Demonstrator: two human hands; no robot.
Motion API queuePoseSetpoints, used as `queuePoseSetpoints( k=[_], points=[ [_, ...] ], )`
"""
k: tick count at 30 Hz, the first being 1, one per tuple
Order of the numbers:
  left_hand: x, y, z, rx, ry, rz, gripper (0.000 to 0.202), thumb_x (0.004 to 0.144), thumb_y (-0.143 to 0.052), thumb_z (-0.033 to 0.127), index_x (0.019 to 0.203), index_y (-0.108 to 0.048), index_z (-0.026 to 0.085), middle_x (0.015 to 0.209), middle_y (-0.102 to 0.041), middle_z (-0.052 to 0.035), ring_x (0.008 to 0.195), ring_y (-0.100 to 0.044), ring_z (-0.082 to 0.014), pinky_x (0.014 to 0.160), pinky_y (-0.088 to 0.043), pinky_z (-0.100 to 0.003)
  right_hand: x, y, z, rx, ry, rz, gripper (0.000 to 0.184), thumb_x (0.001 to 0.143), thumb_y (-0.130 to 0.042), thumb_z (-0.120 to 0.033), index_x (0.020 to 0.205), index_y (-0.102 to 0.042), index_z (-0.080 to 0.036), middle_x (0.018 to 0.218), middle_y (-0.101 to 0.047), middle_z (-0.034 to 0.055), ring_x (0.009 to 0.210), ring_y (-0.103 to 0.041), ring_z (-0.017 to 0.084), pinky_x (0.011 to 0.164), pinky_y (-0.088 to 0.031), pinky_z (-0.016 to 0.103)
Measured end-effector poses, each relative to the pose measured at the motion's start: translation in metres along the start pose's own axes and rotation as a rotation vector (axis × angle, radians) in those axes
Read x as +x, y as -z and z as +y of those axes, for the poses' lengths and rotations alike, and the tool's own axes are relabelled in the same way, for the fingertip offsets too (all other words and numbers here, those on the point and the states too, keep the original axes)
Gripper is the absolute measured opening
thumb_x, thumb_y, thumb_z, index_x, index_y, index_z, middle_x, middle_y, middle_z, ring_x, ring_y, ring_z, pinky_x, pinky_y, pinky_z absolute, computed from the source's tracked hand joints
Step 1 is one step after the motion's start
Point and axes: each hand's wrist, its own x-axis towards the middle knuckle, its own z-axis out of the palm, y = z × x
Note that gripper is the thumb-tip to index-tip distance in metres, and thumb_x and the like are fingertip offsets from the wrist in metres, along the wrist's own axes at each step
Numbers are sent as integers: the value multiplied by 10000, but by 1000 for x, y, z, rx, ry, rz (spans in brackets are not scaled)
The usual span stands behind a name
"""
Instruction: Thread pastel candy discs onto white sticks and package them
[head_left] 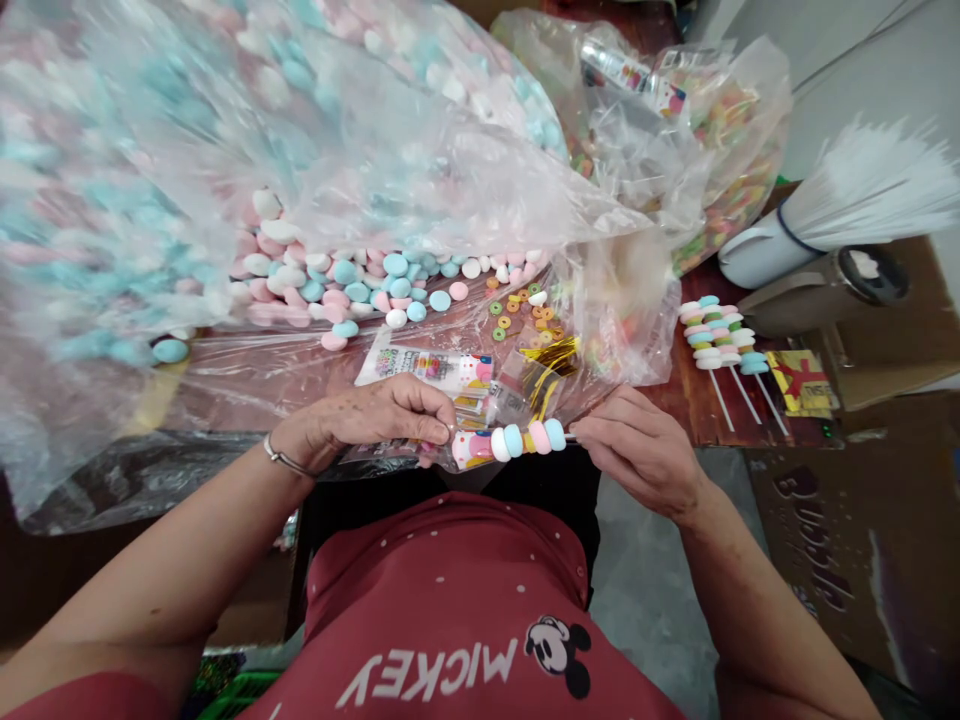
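My left hand (375, 420) is closed on a small clear printed bag (469, 447) at the table's near edge. My right hand (637, 445) pinches the stick end of a candy skewer (525, 438) with white, blue, yellow, pink and blue discs. The skewer lies level between both hands, its left end inside the bag's mouth. More printed bags (427, 368) and gold twist ties (551, 365) lie just beyond my hands.
A huge clear sack of pink, blue and white candy discs (360, 285) fills the left and centre. Bags of coloured ring candies (712, 150) stand at the back right. Finished skewers (716, 335), a bundle of white sticks (862, 190) and cardboard boxes (892, 340) are on the right.
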Motion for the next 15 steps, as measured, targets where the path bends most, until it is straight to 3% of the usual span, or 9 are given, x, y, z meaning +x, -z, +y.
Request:
queuePoseSetpoints(
  k=[6, 11, 15],
  points=[
    [-1, -7, -6, -150, -8, 148, 175, 763, -729, 296, 705, -700, 133, 554, -671, -49, 337, -394, -34, 339, -275, -129, -7, -14, -12, 23, -262, -8, 189, 928, -467, -134, 848, -632, -181, 656, -568, 3, 616, -503, 118, 599, -428, 242],
    [-3, -8, 0, -246, -52, 166, 236, 767, -744, 333, 864, -675, 130, 573, -675, -51, 344, -452, -58, 328, -334, -130, -15, -25, -19, 117, -416, 49, 172, 903, -505, -137, 823, -646, -193, 681, -626, -4, 620, -570, 102, 601, -441, 207],
    [-3, -12, 5, -459, -174, 117, 486, 783, -667, 559, 986, -678, 118, 577, -649, -60, 394, -525, -118, 296, -365, -162, -16, -29, -25, 165, -498, 142, 159, 885, -517, -141, 826, -655, -196, 716, -666, 1, 640, -613, 105, 624, -471, 192]
  ],
)
